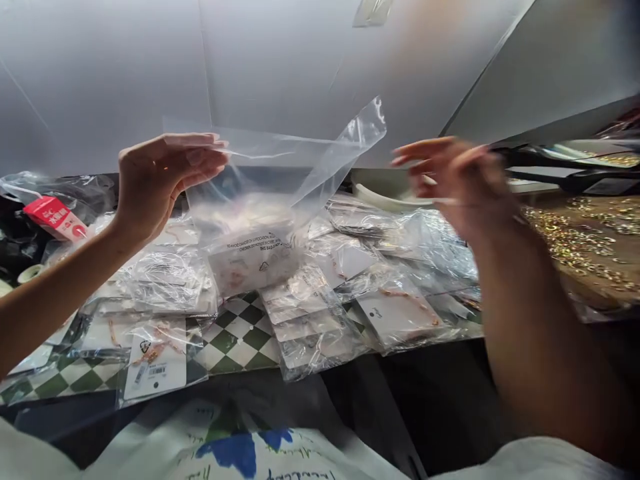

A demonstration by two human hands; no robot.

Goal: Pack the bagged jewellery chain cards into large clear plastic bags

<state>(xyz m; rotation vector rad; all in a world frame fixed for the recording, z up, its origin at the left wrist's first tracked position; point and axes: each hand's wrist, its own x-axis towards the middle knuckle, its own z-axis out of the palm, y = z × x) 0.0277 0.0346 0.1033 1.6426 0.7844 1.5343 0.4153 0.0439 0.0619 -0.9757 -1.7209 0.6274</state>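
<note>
Pinched at its upper left edge, a clear plastic bag (253, 260) hangs from my left hand (173, 163). Printed warning text and some pale contents show in its lower part, while its top right corner sticks up loose. My right hand (455, 177) is raised to the right of that corner, apart from the bag, blurred, with fingers spread and nothing visible in them. Below lie several clear packets of jewellery on white cards: a carded packet (160, 360) at the front left, another packet (400, 310) at the right, and stacked packets (315, 327) in the middle.
A green-and-white checked cloth (243, 337) covers the table. At the left is a red-and-white box (55, 217). A pale round bowl (373, 190) stands behind the packets. Loose gold-coloured pieces (575, 233) spread over a brown surface at the right. A white wall (280, 67) rises behind.
</note>
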